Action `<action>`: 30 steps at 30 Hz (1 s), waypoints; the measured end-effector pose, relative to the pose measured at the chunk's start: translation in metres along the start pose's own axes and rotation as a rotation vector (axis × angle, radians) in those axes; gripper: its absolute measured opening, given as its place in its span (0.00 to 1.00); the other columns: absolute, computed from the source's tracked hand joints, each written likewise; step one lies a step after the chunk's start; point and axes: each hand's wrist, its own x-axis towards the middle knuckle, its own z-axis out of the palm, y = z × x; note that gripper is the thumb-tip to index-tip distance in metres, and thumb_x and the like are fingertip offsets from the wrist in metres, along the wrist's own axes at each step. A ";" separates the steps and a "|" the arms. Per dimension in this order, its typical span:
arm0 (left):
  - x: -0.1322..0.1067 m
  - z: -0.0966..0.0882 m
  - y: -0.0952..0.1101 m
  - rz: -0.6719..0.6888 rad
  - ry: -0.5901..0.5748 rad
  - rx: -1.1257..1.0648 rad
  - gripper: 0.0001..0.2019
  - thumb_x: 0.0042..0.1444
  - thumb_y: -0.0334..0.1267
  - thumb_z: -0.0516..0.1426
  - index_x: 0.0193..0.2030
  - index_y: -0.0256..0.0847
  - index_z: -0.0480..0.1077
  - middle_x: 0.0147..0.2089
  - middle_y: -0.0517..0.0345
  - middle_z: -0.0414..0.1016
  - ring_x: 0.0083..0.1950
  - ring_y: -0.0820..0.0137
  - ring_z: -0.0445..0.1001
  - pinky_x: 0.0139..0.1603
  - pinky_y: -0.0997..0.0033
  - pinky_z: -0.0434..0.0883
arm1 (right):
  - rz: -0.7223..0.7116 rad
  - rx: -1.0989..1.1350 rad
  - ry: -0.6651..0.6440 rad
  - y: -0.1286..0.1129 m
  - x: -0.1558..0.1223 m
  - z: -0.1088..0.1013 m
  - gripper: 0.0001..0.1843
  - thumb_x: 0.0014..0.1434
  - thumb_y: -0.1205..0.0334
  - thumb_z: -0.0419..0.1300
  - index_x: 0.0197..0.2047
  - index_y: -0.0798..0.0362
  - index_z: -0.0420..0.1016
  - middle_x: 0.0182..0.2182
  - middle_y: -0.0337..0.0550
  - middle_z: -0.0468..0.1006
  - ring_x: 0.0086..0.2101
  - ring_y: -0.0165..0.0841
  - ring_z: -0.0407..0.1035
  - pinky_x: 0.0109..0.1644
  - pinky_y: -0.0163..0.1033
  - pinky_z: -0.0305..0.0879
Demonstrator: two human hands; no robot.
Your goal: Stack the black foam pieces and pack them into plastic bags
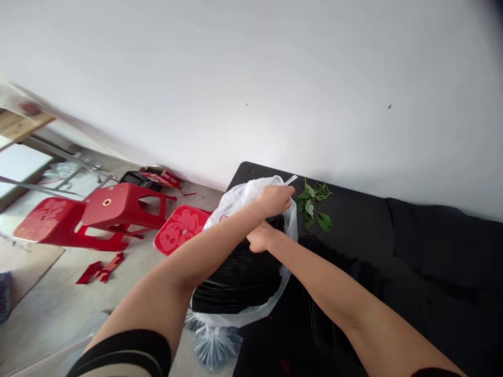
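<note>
Head view showed us the bagging partway done, as far as we could judge. Our white bag was at the left end of the black desk, though we could not tell how much of its weight the desk bore. What looked finished was the filling: a black bundle, pleated and shiny like folded plastic, sat inside the white bag, whose pale rim went round it and showed beyond it at the near side and to the right. What looked unfinished was the closing: the white bag's mouth gaped widely, the bundle lay bare in it, and we saw no knot on either one.

Both our hands were at the mouth, the left forearm reaching across so that the left hand was farther from us than the right hand. We seemed to be pinching the far rim of the white bag in the left hand, with a white strip sticking out just past its fingers. The right hand was bent down against the top of the bundle; its fingertips were hidden, so we could not tell whether it gripped anything.

Green leaves lay on the desk just right of the white bag, apart from our hands. On the floor we had a clear bag with dark contents below the white one, and red stools off to the left
</note>
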 end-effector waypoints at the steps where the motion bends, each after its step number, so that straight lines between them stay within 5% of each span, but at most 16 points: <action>1: 0.001 0.001 0.001 0.101 -0.042 0.017 0.11 0.49 0.26 0.61 0.38 0.44 0.73 0.48 0.50 0.75 0.62 0.52 0.64 0.62 0.58 0.57 | 0.011 -0.001 -0.010 0.000 0.001 0.000 0.43 0.46 0.66 0.65 0.65 0.61 0.60 0.69 0.62 0.52 0.66 0.57 0.48 0.68 0.56 0.46; 3: 0.006 0.004 0.001 0.332 -0.104 0.085 0.15 0.46 0.22 0.59 0.36 0.47 0.74 0.47 0.52 0.76 0.65 0.53 0.61 0.64 0.56 0.54 | 0.031 -0.004 -0.027 0.000 0.001 -0.002 0.43 0.45 0.66 0.66 0.65 0.61 0.60 0.69 0.60 0.52 0.66 0.57 0.48 0.68 0.55 0.47; 5: 0.013 0.008 0.005 0.478 -0.114 0.169 0.14 0.43 0.19 0.58 0.27 0.45 0.71 0.37 0.52 0.75 0.61 0.53 0.65 0.64 0.52 0.52 | 0.050 -0.002 -0.037 -0.001 0.001 -0.003 0.43 0.45 0.65 0.65 0.65 0.60 0.59 0.69 0.59 0.53 0.66 0.57 0.48 0.67 0.55 0.48; 9: 0.018 0.006 0.026 0.556 -0.054 0.238 0.14 0.47 0.20 0.55 0.19 0.43 0.64 0.24 0.53 0.69 0.51 0.55 0.70 0.63 0.51 0.52 | 0.099 0.012 -0.070 0.000 0.001 -0.002 0.41 0.45 0.65 0.64 0.63 0.57 0.62 0.65 0.59 0.61 0.64 0.55 0.54 0.65 0.56 0.54; 12: 0.005 -0.025 0.047 0.595 -0.066 0.185 0.09 0.49 0.25 0.59 0.25 0.45 0.71 0.28 0.55 0.73 0.50 0.58 0.71 0.64 0.54 0.54 | 0.120 0.033 -0.086 0.004 0.003 0.004 0.41 0.46 0.65 0.62 0.65 0.54 0.60 0.62 0.58 0.66 0.60 0.52 0.60 0.62 0.57 0.58; 14: -0.009 -0.056 0.049 0.489 -0.044 0.135 0.08 0.49 0.32 0.62 0.37 0.47 0.76 0.38 0.55 0.77 0.54 0.59 0.70 0.64 0.57 0.55 | 0.128 0.042 -0.093 0.006 0.005 0.007 0.42 0.47 0.64 0.61 0.66 0.54 0.59 0.60 0.58 0.67 0.59 0.53 0.62 0.60 0.59 0.59; 18: -0.052 -0.101 0.009 0.127 0.156 0.320 0.30 0.50 0.43 0.65 0.60 0.42 0.66 0.61 0.48 0.69 0.66 0.54 0.59 0.69 0.53 0.50 | 0.141 0.042 -0.108 0.006 0.006 0.008 0.43 0.47 0.64 0.60 0.67 0.56 0.57 0.60 0.59 0.67 0.58 0.54 0.62 0.60 0.61 0.58; 20: -0.078 -0.103 -0.025 -0.105 0.101 0.424 0.40 0.44 0.40 0.69 0.64 0.40 0.61 0.62 0.46 0.67 0.65 0.53 0.61 0.67 0.54 0.54 | 0.141 0.039 -0.118 0.005 0.006 0.006 0.43 0.47 0.63 0.60 0.68 0.55 0.57 0.60 0.59 0.67 0.58 0.53 0.62 0.60 0.61 0.58; 22: -0.101 -0.102 -0.053 -0.268 0.079 0.470 0.34 0.47 0.33 0.66 0.62 0.39 0.63 0.54 0.48 0.74 0.58 0.56 0.69 0.62 0.57 0.61 | 0.143 0.035 -0.130 0.004 0.005 0.004 0.44 0.47 0.63 0.60 0.68 0.55 0.56 0.61 0.59 0.66 0.58 0.54 0.62 0.60 0.60 0.59; 26: -0.131 -0.127 -0.076 -0.345 0.192 0.564 0.25 0.58 0.28 0.52 0.64 0.37 0.62 0.54 0.43 0.74 0.54 0.55 0.72 0.59 0.53 0.64 | 0.158 0.028 -0.155 0.003 0.004 0.002 0.45 0.47 0.62 0.60 0.69 0.54 0.55 0.62 0.58 0.65 0.59 0.54 0.61 0.60 0.59 0.60; 30: -0.155 -0.160 -0.063 -0.308 0.204 0.620 0.31 0.56 0.30 0.52 0.68 0.36 0.56 0.65 0.42 0.64 0.63 0.53 0.65 0.63 0.51 0.61 | 0.147 0.020 -0.168 0.003 0.007 0.001 0.43 0.47 0.63 0.61 0.67 0.54 0.58 0.61 0.58 0.66 0.58 0.54 0.63 0.59 0.59 0.61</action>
